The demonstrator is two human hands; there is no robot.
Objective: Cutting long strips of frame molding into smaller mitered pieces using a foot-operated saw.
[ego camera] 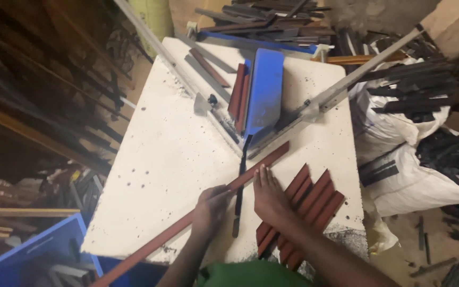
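The left hand (pixel 211 208) is gripping a long red-brown strip (pixel 197 212), fingers wrapped around it near its middle. The strip is running diagonally over the white table (pixel 160 159), its near end hanging past the table's front edge over a blue bin (pixel 38 250), its far end lying just short of the metal fence (pixel 336 90).

The right hand (pixel 269 196) is lying flat and open, fingers stretched together, holding nothing; its fingertips are touching the strip's right side, and its palm is resting on a stack of short red-brown pieces (pixel 306 207). These pieces are lying side by side, slanted, at the table's near right corner.

Between the hands, a dark lever handle (pixel 240 191) is running toward the blue cutter (pixel 264 90) in the middle of the table. More short red-brown pieces (pixel 238 95) are sitting just left of the cutter's blue body.

Beyond the table, dark strips (pixel 261 21) are lying piled. To the right, white sacks (pixel 410 165) are holding dark offcuts (pixel 421 90).
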